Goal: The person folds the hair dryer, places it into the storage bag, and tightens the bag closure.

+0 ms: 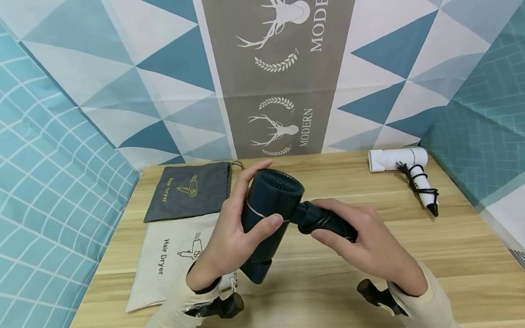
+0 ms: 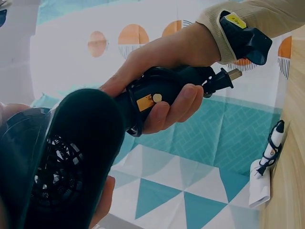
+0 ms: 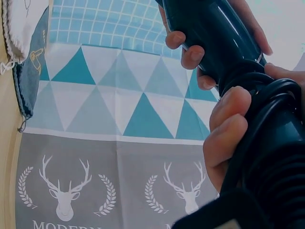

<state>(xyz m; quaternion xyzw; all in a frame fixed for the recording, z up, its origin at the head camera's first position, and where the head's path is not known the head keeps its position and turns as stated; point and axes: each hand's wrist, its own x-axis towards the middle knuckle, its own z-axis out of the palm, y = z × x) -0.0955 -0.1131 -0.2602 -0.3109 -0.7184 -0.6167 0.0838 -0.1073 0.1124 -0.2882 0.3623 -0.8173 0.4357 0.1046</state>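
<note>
A dark navy hair dryer (image 1: 273, 199) is held up over the wooden table between both hands. My left hand (image 1: 245, 232) grips its barrel, thumb across the front near a thin silver ring. My right hand (image 1: 365, 236) wraps round the handle (image 1: 326, 221), where the black cord is coiled; in the left wrist view the plug (image 2: 221, 81) pokes out past that hand. The right wrist view shows both hands' fingers curled about the dryer (image 3: 209, 38). Its round vent grille faces up in the head view, and a nozzle (image 1: 257, 270) is at the lower end.
A grey drawstring bag (image 1: 190, 190) printed "Hair Dryer" lies at the back left, with a white one (image 1: 168, 258) in front of it, partly behind my left arm. A white hair dryer (image 1: 398, 159) with a coiled black cord lies at the back right. Patterned cloth walls surround the table (image 1: 461, 273).
</note>
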